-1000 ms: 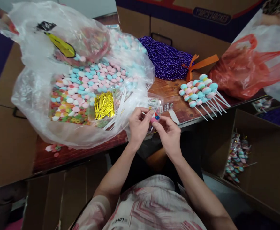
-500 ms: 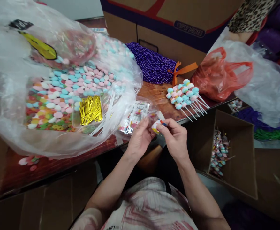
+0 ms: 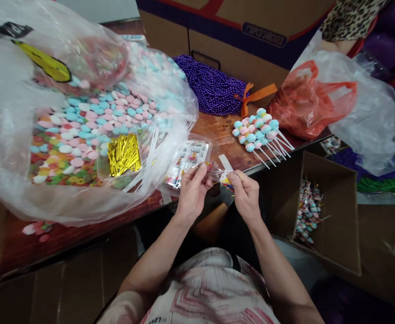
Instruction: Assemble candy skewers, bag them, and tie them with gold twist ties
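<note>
Between my two hands is a small clear plastic bag (image 3: 217,173) with coloured print, held over the table edge. My left hand (image 3: 193,188) pinches its left end, where something reddish shows through. My right hand (image 3: 247,192) is closed on the right end, by a yellow and blue printed patch. A white strip (image 3: 225,163) sticks up just behind the bag. Left of my left hand, a clear tray (image 3: 208,147) holds printed silvery packets (image 3: 189,161). Beyond my right hand lie candy skewers (image 3: 257,129) of pink, blue and white pieces on white sticks.
A large plastic bag (image 3: 11,180) of loose candies (image 3: 92,118) fills the left, with gold twist ties (image 3: 124,154) in a box and white sticks (image 3: 146,166). Behind are purple beads (image 3: 211,85) and a red bag (image 3: 308,108). An open carton (image 3: 341,225) stands lower right. A co-worker's leopard-print sleeve (image 3: 352,18) shows.
My hands have drawn slightly apart, the clear bag now stretched between them. The right hand has turned and closed further over its end. The view has shifted a little.
</note>
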The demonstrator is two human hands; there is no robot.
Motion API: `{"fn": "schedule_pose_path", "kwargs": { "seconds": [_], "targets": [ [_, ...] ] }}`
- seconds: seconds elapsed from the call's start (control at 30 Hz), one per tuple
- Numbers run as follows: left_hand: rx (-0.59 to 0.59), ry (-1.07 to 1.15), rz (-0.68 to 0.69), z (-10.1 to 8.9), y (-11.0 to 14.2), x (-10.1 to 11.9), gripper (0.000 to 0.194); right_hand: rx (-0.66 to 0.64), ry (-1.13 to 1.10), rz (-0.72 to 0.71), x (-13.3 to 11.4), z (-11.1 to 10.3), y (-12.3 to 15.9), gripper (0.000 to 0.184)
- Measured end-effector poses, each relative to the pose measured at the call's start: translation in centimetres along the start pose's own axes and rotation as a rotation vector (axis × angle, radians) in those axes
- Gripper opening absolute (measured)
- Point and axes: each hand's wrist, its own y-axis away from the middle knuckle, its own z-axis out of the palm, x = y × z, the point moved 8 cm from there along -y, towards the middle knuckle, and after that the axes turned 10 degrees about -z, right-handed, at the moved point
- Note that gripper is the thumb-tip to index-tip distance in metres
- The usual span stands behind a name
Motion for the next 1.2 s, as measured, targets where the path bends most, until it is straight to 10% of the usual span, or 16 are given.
{"fn": "schedule_pose_path", "kwargs": {
  "seconds": [0.27, 0.57, 0.77, 1.2],
  "targets": [
    [0.133, 0.052, 0.21, -1.3, 0.3, 0.9, 0.037, 0.149, -0.095, 0.096, 2.2, 0.0, 0.8, 0.042],
    [0.127, 0.058, 0.145, -1.8, -0.2, 1.3, 0.037, 0.186, -0.163, 0.068, 2.8, -0.4, 0.9, 0.044],
    [0.177, 0.131, 0.141, -2.5, -0.6, 1.2, 0.035, 0.357, -0.069, -0.137, 0.2, -1.7, 2.5, 0.022],
    [0.127, -0.198, 0.203, -1.9, -0.4, 1.9, 0.04, -0.269, 0.108, -0.277, -0.7, 2.6, 0.6, 0.031]
  ]
}}
